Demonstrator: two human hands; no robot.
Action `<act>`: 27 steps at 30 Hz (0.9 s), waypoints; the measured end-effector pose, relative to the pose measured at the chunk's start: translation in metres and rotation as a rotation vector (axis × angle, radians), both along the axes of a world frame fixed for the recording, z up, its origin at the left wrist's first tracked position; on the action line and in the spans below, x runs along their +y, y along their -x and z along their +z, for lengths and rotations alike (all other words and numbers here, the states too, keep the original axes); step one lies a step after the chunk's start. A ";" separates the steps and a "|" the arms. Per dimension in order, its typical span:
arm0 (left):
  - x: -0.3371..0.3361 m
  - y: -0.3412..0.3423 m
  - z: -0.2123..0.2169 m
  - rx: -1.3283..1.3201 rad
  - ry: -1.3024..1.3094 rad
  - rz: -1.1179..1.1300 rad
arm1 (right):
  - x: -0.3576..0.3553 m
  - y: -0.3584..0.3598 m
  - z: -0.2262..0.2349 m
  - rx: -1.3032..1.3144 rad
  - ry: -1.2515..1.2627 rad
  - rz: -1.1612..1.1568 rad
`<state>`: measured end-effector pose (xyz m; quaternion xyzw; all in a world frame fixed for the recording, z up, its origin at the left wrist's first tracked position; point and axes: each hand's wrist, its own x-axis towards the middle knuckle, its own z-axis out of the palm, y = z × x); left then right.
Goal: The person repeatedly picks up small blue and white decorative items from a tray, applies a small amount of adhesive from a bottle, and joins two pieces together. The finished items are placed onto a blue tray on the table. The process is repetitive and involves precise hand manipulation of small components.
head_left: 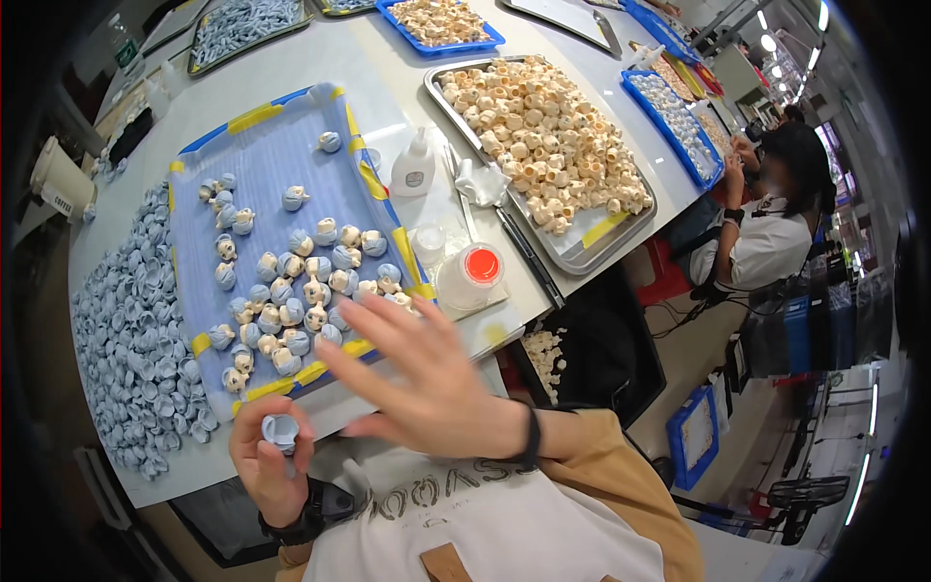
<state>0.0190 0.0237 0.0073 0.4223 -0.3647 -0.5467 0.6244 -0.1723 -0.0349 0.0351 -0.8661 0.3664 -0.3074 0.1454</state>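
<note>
In my left hand [272, 456], pinched between thumb and fingers, is a pale blue hollow hair shell [280, 430], its open side facing up. My right hand [417, 378], slightly blurred, has its fingers spread and holds nothing. It hovers over the near right corner of a tray [257, 160] lined with blue sheeting and edged in yellow and blue tape. Several small doll heads [315, 291] with blue hair shells lie in that tray, mostly in its near half. Beside the tray on the left spreads a large heap of loose blue hair shells [145, 339].
A metal tray [592, 254] piled with cream doll heads stands right. Between the trays are a white squeeze bottle [414, 167], a jar [470, 281] with a red top, tweezers [464, 209] and a black pen-like tool [531, 257]. A co-worker [766, 213] sits at the right.
</note>
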 end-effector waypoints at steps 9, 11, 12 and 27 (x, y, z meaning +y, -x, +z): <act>-0.008 0.005 0.006 -0.074 -0.098 -0.370 | -0.084 0.180 -0.021 0.137 -0.251 -0.731; -0.009 0.007 0.010 -0.063 -0.171 -0.395 | -0.092 0.177 -0.033 0.133 -0.173 -0.674; -0.011 0.008 0.010 -0.073 -0.148 -0.398 | -0.092 0.179 -0.035 0.116 -0.174 -0.668; -0.015 0.009 0.012 -0.096 -0.189 -0.579 | -0.044 0.144 -0.003 0.010 0.169 -0.679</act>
